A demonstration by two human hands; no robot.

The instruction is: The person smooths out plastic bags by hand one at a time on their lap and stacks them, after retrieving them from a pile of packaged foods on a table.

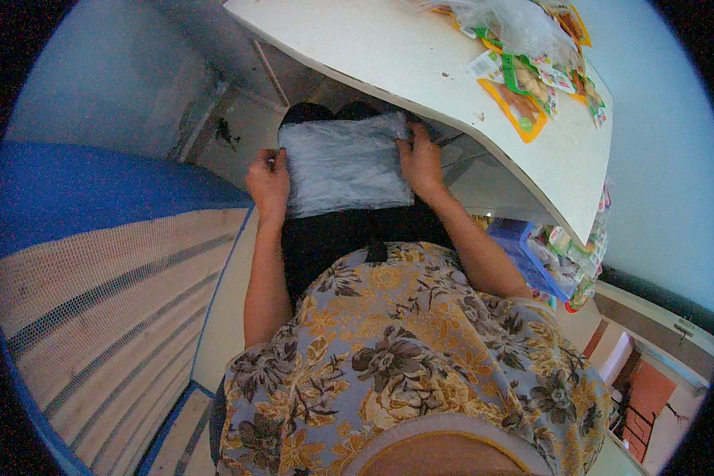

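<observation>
A flat, clear plastic sheet or bag point(348, 166), wrinkled and shiny, is spread over my lap. My left hand point(269, 178) grips its left edge between thumb and fingers. At its upper right edge, my right hand point(419, 157) pinches the plastic. Dark trousers show beyond and below the sheet. Whether the plastic has one layer or more, I cannot tell.
A white tabletop point(392, 53) curves above and right of my hands, bearing several printed food packets point(514, 110) and a loose clear plastic bag point(517, 30). A blue crate point(529, 259) of packets stands below right. A blue-edged mesh panel point(125, 297) is at the left.
</observation>
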